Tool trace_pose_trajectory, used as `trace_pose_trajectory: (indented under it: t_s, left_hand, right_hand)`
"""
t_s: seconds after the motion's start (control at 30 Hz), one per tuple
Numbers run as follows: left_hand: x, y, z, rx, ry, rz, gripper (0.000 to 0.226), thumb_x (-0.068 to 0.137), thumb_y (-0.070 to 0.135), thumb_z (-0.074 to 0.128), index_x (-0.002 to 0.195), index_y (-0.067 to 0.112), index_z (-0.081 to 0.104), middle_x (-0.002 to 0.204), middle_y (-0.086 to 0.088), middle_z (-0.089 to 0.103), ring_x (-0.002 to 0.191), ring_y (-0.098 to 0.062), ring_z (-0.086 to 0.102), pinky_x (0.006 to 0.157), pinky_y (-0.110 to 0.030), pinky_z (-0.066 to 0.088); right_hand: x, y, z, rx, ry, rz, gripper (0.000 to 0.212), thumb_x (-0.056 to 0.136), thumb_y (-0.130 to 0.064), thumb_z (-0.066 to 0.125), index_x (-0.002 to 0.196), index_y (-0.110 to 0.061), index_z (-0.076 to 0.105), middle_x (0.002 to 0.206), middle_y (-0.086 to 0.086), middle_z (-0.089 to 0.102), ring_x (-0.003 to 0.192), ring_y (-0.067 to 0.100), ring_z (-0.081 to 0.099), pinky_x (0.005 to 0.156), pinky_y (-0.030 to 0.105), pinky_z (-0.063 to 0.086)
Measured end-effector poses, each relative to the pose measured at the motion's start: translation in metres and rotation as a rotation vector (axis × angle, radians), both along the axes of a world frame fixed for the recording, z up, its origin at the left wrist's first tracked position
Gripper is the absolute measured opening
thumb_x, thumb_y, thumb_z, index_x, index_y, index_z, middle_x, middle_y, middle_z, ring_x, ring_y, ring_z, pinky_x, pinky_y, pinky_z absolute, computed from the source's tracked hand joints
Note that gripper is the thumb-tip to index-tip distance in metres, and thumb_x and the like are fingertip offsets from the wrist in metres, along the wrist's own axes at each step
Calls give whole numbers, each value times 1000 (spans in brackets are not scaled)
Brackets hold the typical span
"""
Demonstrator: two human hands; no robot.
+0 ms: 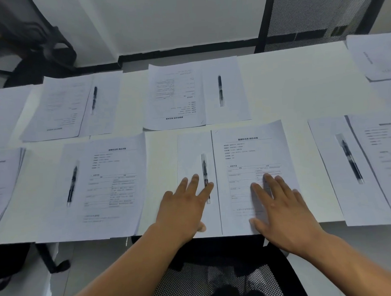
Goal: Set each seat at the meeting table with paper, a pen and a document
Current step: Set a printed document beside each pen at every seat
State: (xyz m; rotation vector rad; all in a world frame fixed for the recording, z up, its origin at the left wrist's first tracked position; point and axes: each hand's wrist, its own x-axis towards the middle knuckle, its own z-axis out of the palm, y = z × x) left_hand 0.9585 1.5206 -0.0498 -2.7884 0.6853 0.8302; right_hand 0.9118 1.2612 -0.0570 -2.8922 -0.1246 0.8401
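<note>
Nearest, a black mesh chair (216, 277) tucked under the worktop (298, 82) edge, with two bare forearms reaching over it. Left hand (183, 210) flat on a blank sheet of paper (190, 152), fingers straight and spread, grip apart and holding nothing, index finger lying across the lower end of a black pen (204, 169) that rests lengthwise on that sheet. Right hand (283, 213) likewise flat, fingers straight, grip apart, pressing on a printed document (252, 150) placed just beside the paper, their long edges touching or slightly overlapping. To the left on the near row, a second set: a document (115, 172) over a blank sheet with a pen (72, 185) on the exposed strip. Further left, a stack of printed pages (5, 176) at the frame edge. To the right, a third pen (351, 162) on a blank sheet, a printed page (383, 154) overlapping its right side. On the far row, two more sets turned the other way: a far left pen (94, 98) and a far middle pen (220, 89), each on paper beside a printed page. At the far right corner, loose sheets (375, 55). Beyond the worktop, a mesh-backed chair (314, 17) and a second dark chair (31, 42) against a white wall.
</note>
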Motion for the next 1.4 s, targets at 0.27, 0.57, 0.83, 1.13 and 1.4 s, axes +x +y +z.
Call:
trace_pose_trajectory:
  t_s: [0.27,0.57,0.83,1.13,1.4]
  left_hand:
    - [-2,-3,-1,4,7,7,118,96,54,77,171,38,-12,183,-5,-13,170,-32,0,126,-55,37]
    - [2,-7,-2,-7,-1,36,118,95,55,78,172,37,-11,183,-4,-11,170,-30,1,125,-53,38]
    - [1,-5,-3,-18,-13,43,118,95,55,78,172,37,-9,183,-3,-11,170,-29,1,125,-53,38]
    - [-1,-5,-4,-33,-14,61,118,95,54,78,172,37,-10,183,-2,-12,170,-27,-1,125,-51,38]
    - [-2,-5,-3,-42,-3,74,117,96,52,78,172,37,-9,183,-1,-13,170,-27,-2,128,-51,33]
  right_hand:
    - [-6,-10,0,-4,-7,-15,90,102,-66,42,170,-32,-4,178,6,-19,166,30,-15,133,53,10]
    - [2,-18,0,-12,-12,-10,91,102,-67,43,170,-31,-5,178,6,-18,166,31,-14,133,54,11]
    - [2,-18,1,-22,-5,6,90,103,-67,41,170,-31,-7,178,6,-21,165,31,-15,133,54,10]
    - [0,-20,-1,-17,-8,15,90,102,-66,41,170,-31,-7,178,6,-21,165,31,-16,133,54,10]
    - [0,-20,-2,1,-5,1,90,102,-66,41,170,-32,-8,177,5,-22,165,30,-18,134,55,8]
